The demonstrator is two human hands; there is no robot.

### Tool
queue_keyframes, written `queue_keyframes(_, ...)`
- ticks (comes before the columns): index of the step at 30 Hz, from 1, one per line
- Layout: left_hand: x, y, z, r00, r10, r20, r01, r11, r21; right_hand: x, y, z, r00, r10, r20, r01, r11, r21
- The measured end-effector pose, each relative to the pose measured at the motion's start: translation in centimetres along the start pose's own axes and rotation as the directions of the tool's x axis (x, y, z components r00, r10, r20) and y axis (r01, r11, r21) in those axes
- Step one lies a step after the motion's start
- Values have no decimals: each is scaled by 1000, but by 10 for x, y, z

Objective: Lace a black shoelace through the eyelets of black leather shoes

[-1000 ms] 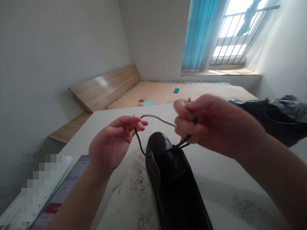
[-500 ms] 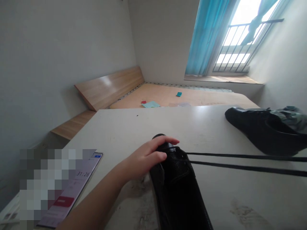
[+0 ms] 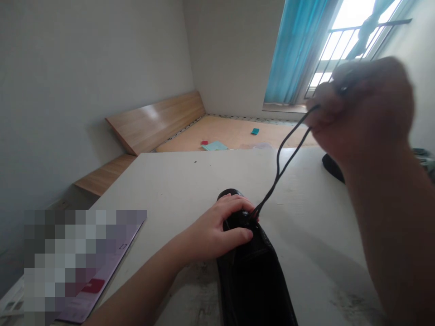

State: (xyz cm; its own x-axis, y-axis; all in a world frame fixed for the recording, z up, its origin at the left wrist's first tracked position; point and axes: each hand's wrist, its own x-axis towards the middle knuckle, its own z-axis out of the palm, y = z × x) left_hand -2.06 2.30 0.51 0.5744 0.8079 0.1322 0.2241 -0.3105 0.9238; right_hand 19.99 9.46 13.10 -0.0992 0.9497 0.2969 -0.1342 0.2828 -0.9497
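A black leather shoe (image 3: 256, 280) lies on the white table with its toe pointing away from me and its opening toward me. My left hand (image 3: 220, 228) is wrapped over the front of the shoe, with the thumb on the tongue and the fingers across the far side of the lacing. Raised at the upper right, my right hand (image 3: 369, 104) is closed in a blurred fist around the shoe's black laces (image 3: 277, 176). The two lace strands run together from the eyelets, then part in a loose curve below the fist.
Behind my right forearm, the toe of a second black shoe (image 3: 332, 168) shows on the white table (image 3: 176, 181). A phone-like screen (image 3: 90, 294), partly blurred out, stands at the left. Beyond the table is a bed (image 3: 231, 127) with a wooden headboard (image 3: 163, 122).
My right hand has come into view from the right, lifting the laces from two level, taut strands to an upward slant. My left hand's thumb has shifted slightly right over the shoe's tongue.
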Motion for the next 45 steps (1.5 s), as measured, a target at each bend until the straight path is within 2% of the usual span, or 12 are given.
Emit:
queue_keyframes(3,4,-3,6,982,-144,-124,117,972,-204,1,24,17,982,27,187,-15,998,-65)
queue_keyframes(6,8,-6,5,878,-244,-412,99,934,-343,-10,51,41,898,174,404,-55,956,-288)
queue_keyframes(8,9,-8,0,804,-175,-569,66,976,-207,-19,64,55,823,270,499,2,878,-479)
queue_keyframes(10,8,-10,-6,777,-57,-627,89,996,21,-25,72,64,805,324,498,2,836,-548)
queue_keyframes(12,6,-11,-11,758,-22,-651,158,976,151,-25,76,66,811,349,470,-61,849,-525)
queue_keyframes(14,5,-13,-13,739,-64,-671,211,967,141,-23,78,63,796,375,476,-105,859,-501)
queue_keyframes(16,5,-14,-14,754,-95,-651,216,970,109,-21,81,60,788,380,484,-100,856,-508)
queue_keyframes(20,7,-14,-15,796,-75,-601,219,961,169,-18,86,59,816,314,485,22,822,-569)
queue_keyframes(25,8,-12,-16,789,-110,-605,264,949,171,-19,81,61,855,268,445,106,749,-654)
queue_keyframes(29,7,-10,-16,782,-148,-605,283,950,134,-26,70,62,919,78,387,268,595,-758)
queue_keyframes(37,7,-11,-16,778,-114,-618,240,963,124,-34,64,69,841,249,481,390,337,-857)
queue_keyframes(45,4,-11,-13,771,26,-636,211,932,295,-37,64,65,776,231,587,523,285,-803)
